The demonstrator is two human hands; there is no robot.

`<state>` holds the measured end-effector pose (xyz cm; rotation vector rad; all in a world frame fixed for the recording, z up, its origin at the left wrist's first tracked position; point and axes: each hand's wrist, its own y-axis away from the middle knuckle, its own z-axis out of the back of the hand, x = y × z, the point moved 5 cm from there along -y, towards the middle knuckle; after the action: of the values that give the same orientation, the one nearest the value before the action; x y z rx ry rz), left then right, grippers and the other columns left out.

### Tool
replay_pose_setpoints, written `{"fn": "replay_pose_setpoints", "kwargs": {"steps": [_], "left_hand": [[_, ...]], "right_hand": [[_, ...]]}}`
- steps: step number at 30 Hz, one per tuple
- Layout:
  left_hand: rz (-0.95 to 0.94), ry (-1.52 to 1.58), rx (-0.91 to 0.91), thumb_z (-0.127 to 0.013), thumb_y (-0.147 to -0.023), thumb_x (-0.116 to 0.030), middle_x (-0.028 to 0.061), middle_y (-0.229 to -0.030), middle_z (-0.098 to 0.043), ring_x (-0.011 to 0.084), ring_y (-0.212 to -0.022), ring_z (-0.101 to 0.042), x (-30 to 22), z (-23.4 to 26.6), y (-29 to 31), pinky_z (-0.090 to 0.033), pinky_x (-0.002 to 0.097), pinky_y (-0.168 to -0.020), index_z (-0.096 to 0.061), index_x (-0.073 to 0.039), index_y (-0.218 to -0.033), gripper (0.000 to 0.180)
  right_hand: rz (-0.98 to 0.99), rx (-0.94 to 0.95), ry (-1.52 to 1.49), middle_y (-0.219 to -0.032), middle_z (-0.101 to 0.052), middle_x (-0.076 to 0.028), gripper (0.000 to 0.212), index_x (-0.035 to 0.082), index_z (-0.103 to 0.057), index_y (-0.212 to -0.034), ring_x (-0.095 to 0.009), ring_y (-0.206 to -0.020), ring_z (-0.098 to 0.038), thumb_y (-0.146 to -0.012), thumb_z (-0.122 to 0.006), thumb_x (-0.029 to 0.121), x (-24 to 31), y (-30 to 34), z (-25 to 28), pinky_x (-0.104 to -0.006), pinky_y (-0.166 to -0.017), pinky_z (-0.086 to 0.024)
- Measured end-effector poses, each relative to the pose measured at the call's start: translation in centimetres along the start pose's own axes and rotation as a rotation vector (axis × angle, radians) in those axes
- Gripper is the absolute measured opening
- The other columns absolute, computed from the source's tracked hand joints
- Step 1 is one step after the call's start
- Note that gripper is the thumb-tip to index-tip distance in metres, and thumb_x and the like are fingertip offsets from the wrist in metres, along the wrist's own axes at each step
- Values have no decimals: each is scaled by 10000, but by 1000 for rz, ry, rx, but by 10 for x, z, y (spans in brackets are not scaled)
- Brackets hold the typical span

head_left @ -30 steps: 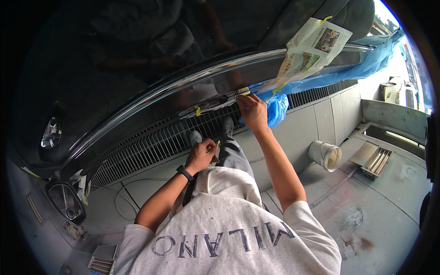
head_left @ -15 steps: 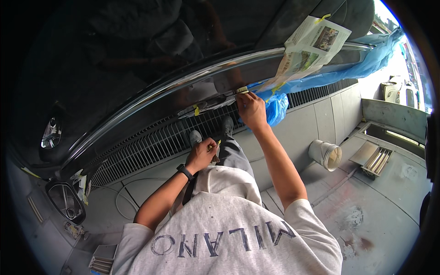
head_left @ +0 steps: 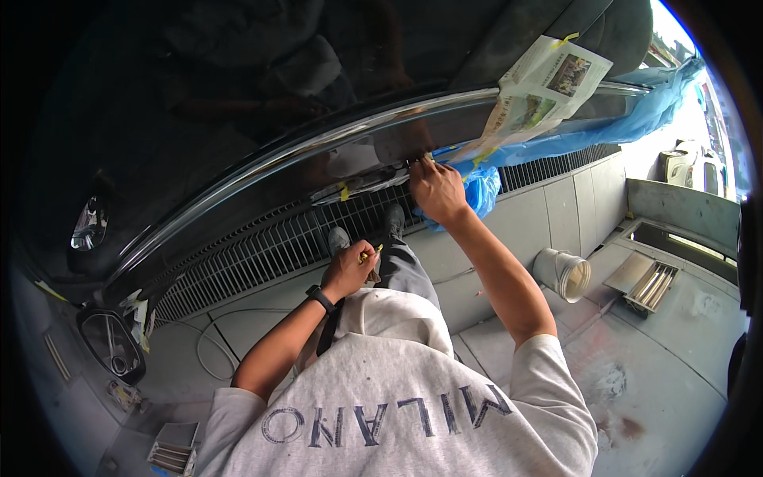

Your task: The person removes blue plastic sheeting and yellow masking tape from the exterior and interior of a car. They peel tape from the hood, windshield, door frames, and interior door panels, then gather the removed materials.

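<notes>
My right hand is raised against the lower edge of a glossy black car body, fingertips pressing a strip of masking material at the chrome trim. A small yellow tape tab sticks to the strip to the left. My left hand, with a black wristband, is held near my chest and pinches a small piece of yellow tape. Blue plastic sheeting and newspaper cover the body to the right of my right hand.
A metal floor grating runs under the car. A white bucket lies on the grey floor at the right beside a metal tray. A detached side mirror rests at the lower left. My feet stand on the grating.
My right hand has shifted slightly left along the trim edge. My left hand has stayed near my chest.
</notes>
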<state>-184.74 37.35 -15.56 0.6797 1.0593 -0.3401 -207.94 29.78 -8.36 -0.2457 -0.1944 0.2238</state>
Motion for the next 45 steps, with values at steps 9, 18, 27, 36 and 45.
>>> {"fn": "replay_pose_setpoints", "kwargs": {"steps": [9,18,27,36,45], "left_hand": [[-27,22,-27,-678,-967,-204,148,-822,-696,343,-757,-696,4,2,5,-522,413,-663,-620,-50,-949,166],[9,23,15,-700,-965,-169,118,-786,-669,231,-712,-683,6,-3,2,-521,350,-662,-616,-33,-941,162],[2,32,8,-704,-961,-163,119,-785,-674,225,-707,-682,6,0,0,-523,340,-664,-628,-31,-944,154],[36,42,50,-695,-971,-189,119,-789,-675,241,-715,-686,5,-2,1,-524,349,-667,-625,-39,-951,166],[66,-3,56,-701,-971,-201,113,-787,-678,248,-729,-692,5,-4,-3,-525,360,-676,-627,-36,-949,181]], "right_hand": [[-464,-24,-277,-828,-733,-117,114,77,-718,-865,-331,-710,-720,-918,-689,173,-15,20,-5,-410,-620,-563],[-647,3,-536,-706,-718,-155,172,34,-750,-774,-324,-661,-727,-878,-705,164,-23,22,-21,-371,-613,-557],[-805,76,-736,-753,-754,-106,228,-22,-745,-866,-187,-671,-741,-912,-691,196,-30,32,-39,-306,-640,-581],[-1025,89,-870,-769,-752,-108,327,-72,-715,-886,-148,-696,-738,-943,-711,250,-27,36,-47,-274,-655,-591],[-1024,99,-705,-746,-740,-113,261,-66,-709,-844,-167,-683,-736,-875,-680,191,-28,38,-53,-305,-667,-594]]}}
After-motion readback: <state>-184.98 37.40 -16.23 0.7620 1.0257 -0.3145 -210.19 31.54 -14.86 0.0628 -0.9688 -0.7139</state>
